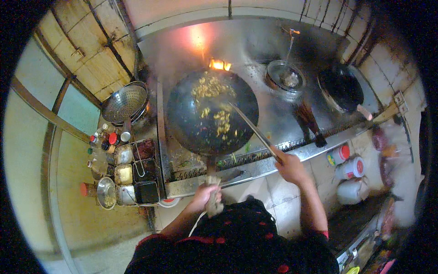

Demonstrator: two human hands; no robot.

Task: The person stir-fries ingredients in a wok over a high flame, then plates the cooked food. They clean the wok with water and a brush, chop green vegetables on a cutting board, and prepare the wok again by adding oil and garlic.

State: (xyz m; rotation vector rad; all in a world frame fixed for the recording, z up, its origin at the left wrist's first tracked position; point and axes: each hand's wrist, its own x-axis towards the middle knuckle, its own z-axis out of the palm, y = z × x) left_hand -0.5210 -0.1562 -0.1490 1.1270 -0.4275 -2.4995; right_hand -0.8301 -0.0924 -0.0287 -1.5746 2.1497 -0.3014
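Observation:
A large dark wok (185,121) sits on the steel range over a lit burner, its handle pointing toward me. Chopped yellow-brown food (209,89) lies in its far half, with more pieces scattered nearer, under a haze of steam. My left hand (204,197) is closed around the wok handle through a pale cloth (214,205). Closed on a long-handled wok ladle (254,127), my right hand (291,169) is right of the wok, above the range's front edge. The ladle's far end reaches into the food; steam and blur soften its outline.
Flames (220,65) rise behind the wok. At left stand a perforated strainer (125,101), seasoning trays (123,175), several bottles (101,157) and a metal bowl (106,192). Rightward are a round pot (285,75), a bamboo brush (306,115) and another wok (341,86).

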